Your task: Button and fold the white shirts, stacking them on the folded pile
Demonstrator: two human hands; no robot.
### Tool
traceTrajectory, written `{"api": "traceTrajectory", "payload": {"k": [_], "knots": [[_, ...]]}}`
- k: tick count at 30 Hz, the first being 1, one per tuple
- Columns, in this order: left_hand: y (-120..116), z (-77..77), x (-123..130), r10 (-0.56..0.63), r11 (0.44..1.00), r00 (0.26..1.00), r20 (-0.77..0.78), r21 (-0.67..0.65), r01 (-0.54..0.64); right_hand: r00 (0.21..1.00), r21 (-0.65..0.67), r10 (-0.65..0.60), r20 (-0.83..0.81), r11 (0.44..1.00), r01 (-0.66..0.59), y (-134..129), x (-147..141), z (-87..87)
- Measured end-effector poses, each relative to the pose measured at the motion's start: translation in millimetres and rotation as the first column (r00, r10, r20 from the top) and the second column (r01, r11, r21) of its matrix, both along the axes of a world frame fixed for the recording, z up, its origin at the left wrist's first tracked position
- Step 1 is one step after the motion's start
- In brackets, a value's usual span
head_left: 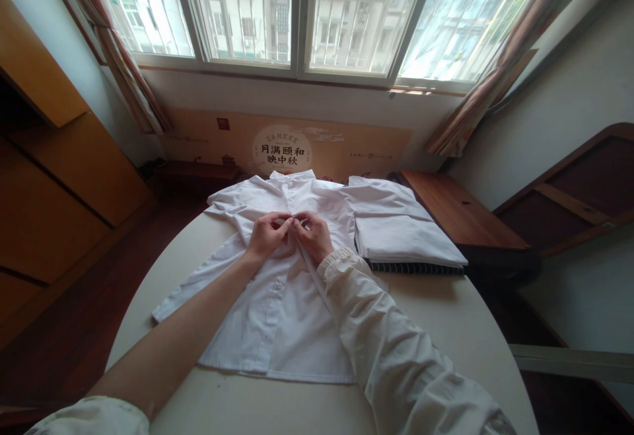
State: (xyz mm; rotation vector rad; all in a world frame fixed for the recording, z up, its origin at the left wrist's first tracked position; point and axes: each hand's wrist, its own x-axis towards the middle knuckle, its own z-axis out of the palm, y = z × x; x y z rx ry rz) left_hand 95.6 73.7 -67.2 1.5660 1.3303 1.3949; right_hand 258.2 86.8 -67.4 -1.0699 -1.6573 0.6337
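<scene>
A white collared shirt (307, 329) lies spread front side up on a round pale table (163, 290), its collar pointing toward the window. My left hand (270, 232) and my right hand (313, 234) meet over the middle of the shirt front. Thumbs and fingers of both are pinched together on the shirt's button placket, and the fingertips nearly touch. Whatever small part lies between the fingertips, perhaps a button, is hidden. Below the hands the placket runs down toward the hem, slightly folded.
Folded white clothes (406, 230) are stacked at the table's right, on a dark striped item (421, 268). A brown wooden bench or low table (460, 214) stands behind at right. Orange-brown cabinets (59, 184) are at left. Beyond are a printed cardboard panel (347, 141) and barred windows.
</scene>
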Motion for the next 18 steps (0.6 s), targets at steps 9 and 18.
{"api": "traceTrajectory", "payload": {"k": [9, 18], "knots": [[6.0, 0.5, -0.7, -0.061, 0.995, 0.989, 0.138, -0.072, 0.072, 0.975, 0.167, -0.043, 0.218, 0.986, 0.006, -8.8, 2.5, 8.1], [11.6, -2.6, -11.1, -0.188, 0.965, 0.953, 0.239, -0.138, 0.225, 0.868, 0.343, -0.149, 0.474, 0.939, -0.026, -4.6, 10.3, 12.8]]}}
